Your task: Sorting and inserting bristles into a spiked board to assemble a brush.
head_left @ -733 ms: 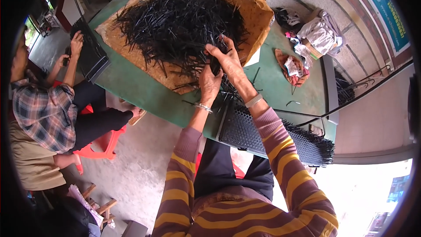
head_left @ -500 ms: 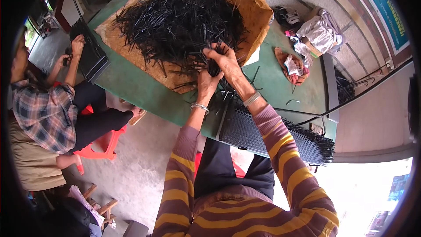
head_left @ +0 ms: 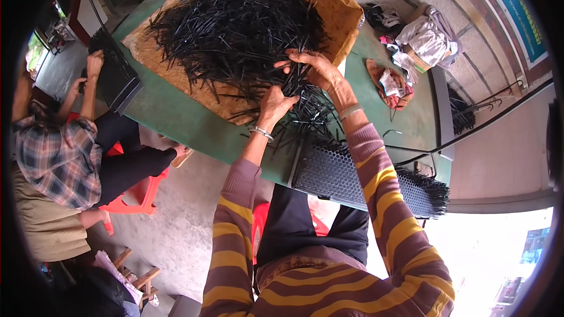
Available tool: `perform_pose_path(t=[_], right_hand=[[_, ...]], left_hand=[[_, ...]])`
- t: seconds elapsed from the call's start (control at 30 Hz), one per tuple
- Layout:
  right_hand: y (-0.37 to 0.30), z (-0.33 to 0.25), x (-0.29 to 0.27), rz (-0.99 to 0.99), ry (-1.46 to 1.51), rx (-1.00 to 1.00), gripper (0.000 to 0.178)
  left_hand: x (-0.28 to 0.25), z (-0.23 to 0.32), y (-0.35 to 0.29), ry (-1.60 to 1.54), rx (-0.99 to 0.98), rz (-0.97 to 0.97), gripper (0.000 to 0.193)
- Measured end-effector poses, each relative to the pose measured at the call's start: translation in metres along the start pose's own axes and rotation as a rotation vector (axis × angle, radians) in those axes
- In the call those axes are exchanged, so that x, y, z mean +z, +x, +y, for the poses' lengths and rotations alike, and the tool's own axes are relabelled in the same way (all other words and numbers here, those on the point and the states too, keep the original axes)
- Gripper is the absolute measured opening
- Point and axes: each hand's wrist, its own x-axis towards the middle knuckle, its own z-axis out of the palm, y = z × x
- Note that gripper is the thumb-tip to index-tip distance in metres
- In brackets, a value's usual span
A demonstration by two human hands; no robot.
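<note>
A big tangled heap of thin black plastic strips point(head_left: 235, 29) lies on a brown paper sack point(head_left: 132, 44) on the green table. At the heap's near right edge, my left hand point(head_left: 276, 105) rests against loose strips, thumb stretched to the right and its other fingers partly hidden. Just above and right of it, my right hand point(head_left: 320, 70) is over the strips with its fingers apart, pointing left. Below the right hand, a looser cluster of black strips point(head_left: 311, 108) spreads toward a black perforated panel point(head_left: 335, 167) set with bristles, near the table's front edge.
Crumpled cloths and bags point(head_left: 426, 38) lie at the back right, near a reddish pouch point(head_left: 388, 85). At the left, a co-worker in a plaid shirt point(head_left: 56, 158) handles another black bristled panel point(head_left: 117, 76). A red stool point(head_left: 144, 194) stands by that person. The table point(head_left: 194, 132) ends before my lap.
My hands have moved apart, the right one up and to the right, its fingers opening. More loose strips now show between and below them. The co-worker's hands have shifted slightly left.
</note>
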Motion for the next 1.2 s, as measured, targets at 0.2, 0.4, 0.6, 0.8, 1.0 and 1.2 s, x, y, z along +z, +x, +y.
perform_pose_path(t=[0.2, 0.4, 0.6, 0.8, 1.0, 1.2], right_hand=[[0.018, 0.0, -0.005, 0.129, -0.114, 0.036, 0.027], [0.028, 0.01, -0.025, 0.478, 0.032, -0.161, 0.025], [0.04, -0.002, -0.024, 0.418, 0.168, -0.303, 0.024], [0.048, -0.069, -0.054, 0.634, 0.047, -0.507, 0.03], [0.036, -0.003, 0.013, 0.578, -0.171, -0.3, 0.045], [0.032, 0.05, 0.035, 0.521, -0.397, -0.203, 0.07]], left_hand=[[0.0, -0.004, 0.014, -0.008, 0.042, -0.017, 0.028], [0.001, 0.015, 0.007, 0.129, 0.017, -0.048, 0.022], [-0.012, 0.024, 0.01, 0.007, 0.024, -0.108, 0.027], [-0.028, 0.014, 0.008, -0.394, -0.05, -0.034, 0.033], [-0.025, 0.039, 0.03, -1.076, -0.176, -0.054, 0.039], [0.008, 0.026, 0.019, -0.968, -0.054, 0.229, 0.066]])
